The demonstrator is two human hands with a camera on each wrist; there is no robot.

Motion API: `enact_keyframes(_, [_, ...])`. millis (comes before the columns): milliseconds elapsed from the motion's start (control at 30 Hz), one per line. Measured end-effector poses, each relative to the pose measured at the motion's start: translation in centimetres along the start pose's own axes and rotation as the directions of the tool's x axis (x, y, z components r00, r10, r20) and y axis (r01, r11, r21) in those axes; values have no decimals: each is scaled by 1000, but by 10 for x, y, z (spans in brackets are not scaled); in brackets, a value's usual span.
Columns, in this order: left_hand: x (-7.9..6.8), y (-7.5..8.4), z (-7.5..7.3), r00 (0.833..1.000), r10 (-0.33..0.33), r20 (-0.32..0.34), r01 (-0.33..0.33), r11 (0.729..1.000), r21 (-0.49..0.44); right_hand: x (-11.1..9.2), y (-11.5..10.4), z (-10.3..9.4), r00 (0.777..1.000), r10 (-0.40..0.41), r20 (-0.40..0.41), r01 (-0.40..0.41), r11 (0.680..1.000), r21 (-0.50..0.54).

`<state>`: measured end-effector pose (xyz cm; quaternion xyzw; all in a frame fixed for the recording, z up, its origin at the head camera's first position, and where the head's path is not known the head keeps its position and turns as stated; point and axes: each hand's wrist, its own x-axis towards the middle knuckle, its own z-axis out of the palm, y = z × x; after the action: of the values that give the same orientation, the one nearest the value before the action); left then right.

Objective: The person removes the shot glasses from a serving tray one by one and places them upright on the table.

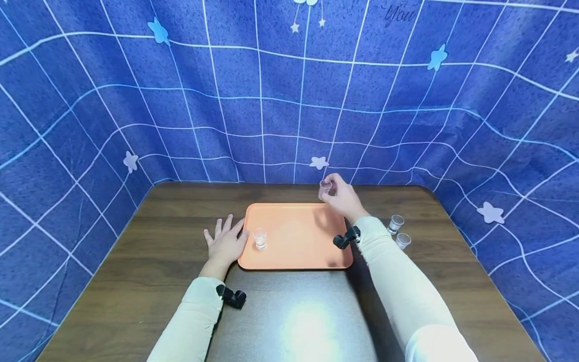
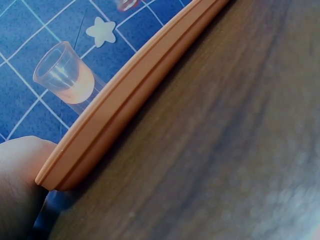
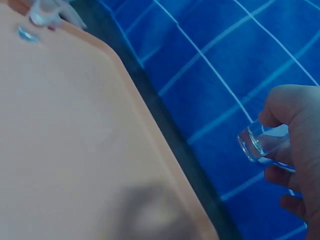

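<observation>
My right hand (image 1: 345, 198) pinches a small clear shot glass (image 1: 324, 189) above the back right edge of the orange tray (image 1: 298, 236). In the right wrist view that shot glass (image 3: 255, 144) is tilted between thumb and fingers. My left hand (image 1: 226, 245) lies with spread fingers at the tray's left edge, fingertips touching the rim. One more shot glass (image 1: 260, 239) stands upright on the left part of the tray; the left wrist view shows this glass (image 2: 65, 75) beyond the tray's rim.
Two clear shot glasses (image 1: 396, 224) (image 1: 403, 241) stand on the wooden table (image 1: 154, 261) to the right of the tray, beside my right forearm. A grey glossy surface (image 1: 271, 311) lies in front of the tray. Blue patterned cloth (image 1: 280, 100) hangs behind the table.
</observation>
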<state>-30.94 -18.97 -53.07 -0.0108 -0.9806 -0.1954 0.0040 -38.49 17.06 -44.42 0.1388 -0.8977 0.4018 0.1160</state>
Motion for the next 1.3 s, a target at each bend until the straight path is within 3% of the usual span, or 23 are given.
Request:
enact_keyframes(300, [-1,3,-2,1000,-3,7,3,1000,-4,-10,26,-40,999,14,-40,-17,996,-91])
enact_keyframes(600, [0,1,-1,1000,3,-2,-3,1000,4,-19,50,-67,989,144,-42,-148,980,-134])
enact_keyframes(933, [0,1,0,1000,7,-20,-7,1000,3,-21,64,-65,955,295,20,-284,935,-213])
enact_keyframes(1300, [1,0,0,1000,-3,-11,3,1000,7,-20,65,-56,926,363,100,-333,913,-237])
